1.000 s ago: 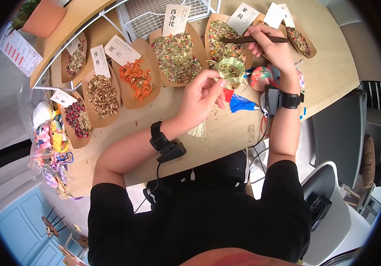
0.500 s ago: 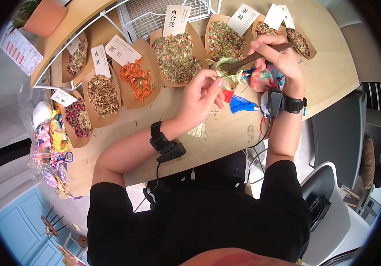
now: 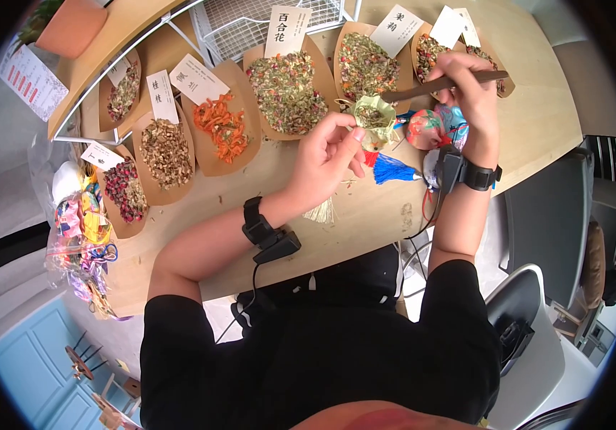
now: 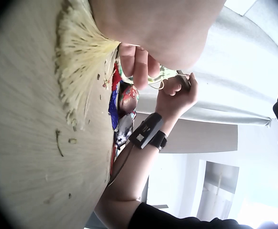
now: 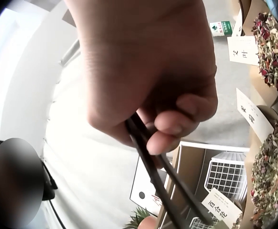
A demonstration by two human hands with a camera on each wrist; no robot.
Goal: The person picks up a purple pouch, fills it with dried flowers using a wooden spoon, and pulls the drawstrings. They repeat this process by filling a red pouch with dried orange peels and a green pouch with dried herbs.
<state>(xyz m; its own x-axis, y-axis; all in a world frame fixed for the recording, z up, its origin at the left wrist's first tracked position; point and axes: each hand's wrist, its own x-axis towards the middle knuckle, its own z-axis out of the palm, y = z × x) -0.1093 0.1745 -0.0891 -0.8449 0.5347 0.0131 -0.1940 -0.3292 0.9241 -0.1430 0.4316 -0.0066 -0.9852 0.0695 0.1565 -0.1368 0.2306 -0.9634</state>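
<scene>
My left hand pinches a small pale green cloth sachet by its side; its mouth gapes upward and dried herbs show inside. From beneath it a cream tassel spreads over the table in the left wrist view. My right hand holds dark wooden tweezers, whose two slim arms run apart in the right wrist view. In the head view their tips overlap the sachet's upper right rim. Just behind the sachet lies a paper tray of mixed dried herbs.
More paper trays hold orange petals, brown chips and rosebuds, with label cards. Finished-looking sachets and a blue tassel lie right of the left hand. A white wire basket stands behind; bagged colourful sachets lie left.
The tweezers went from over the herb tray down into the sachet's mouth, then drew back up and right to its rim. The left hand keeps its place with the sachet.
</scene>
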